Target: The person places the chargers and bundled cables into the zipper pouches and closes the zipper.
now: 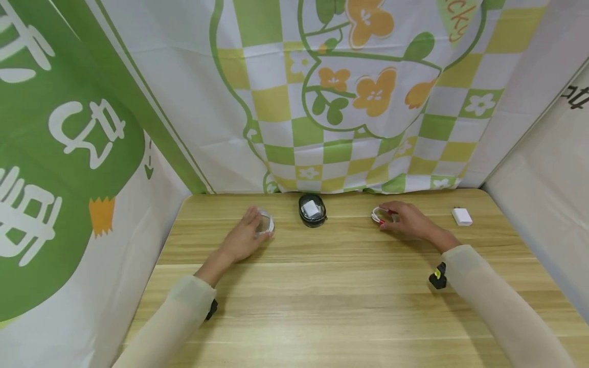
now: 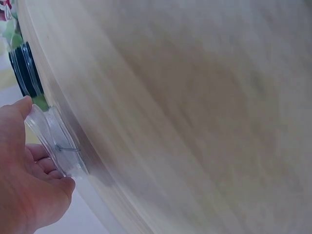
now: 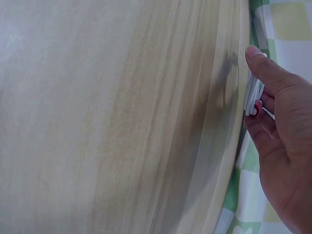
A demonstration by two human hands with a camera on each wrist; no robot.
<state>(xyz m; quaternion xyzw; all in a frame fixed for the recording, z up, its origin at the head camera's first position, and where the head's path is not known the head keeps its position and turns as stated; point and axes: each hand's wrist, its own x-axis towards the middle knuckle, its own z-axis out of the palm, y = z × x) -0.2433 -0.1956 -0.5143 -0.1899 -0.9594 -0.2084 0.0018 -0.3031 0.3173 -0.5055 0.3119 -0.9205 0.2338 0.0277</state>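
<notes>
My left hand (image 1: 243, 236) grips a clear round plastic case (image 2: 54, 139) at the far left of the table, thumb and fingers at opposite sides of its rim. In the left wrist view the case stands out between the fingertips, with a thin grey pin-like piece on its side. On the right, my right hand (image 1: 408, 220) pinches a coiled white cable (image 3: 252, 95) between thumb and fingers. A red piece (image 3: 258, 107) shows on the coil, beside the fingers. The coil hangs close over the table, its shadow on the wood.
Between the hands, near the back edge, lies a black oval case (image 1: 313, 221) with a white charger (image 1: 311, 208) in it. Another white charger plug (image 1: 462, 216) lies right of my right hand. A printed cloth (image 1: 294, 138) hangs behind the wooden table (image 1: 313, 296).
</notes>
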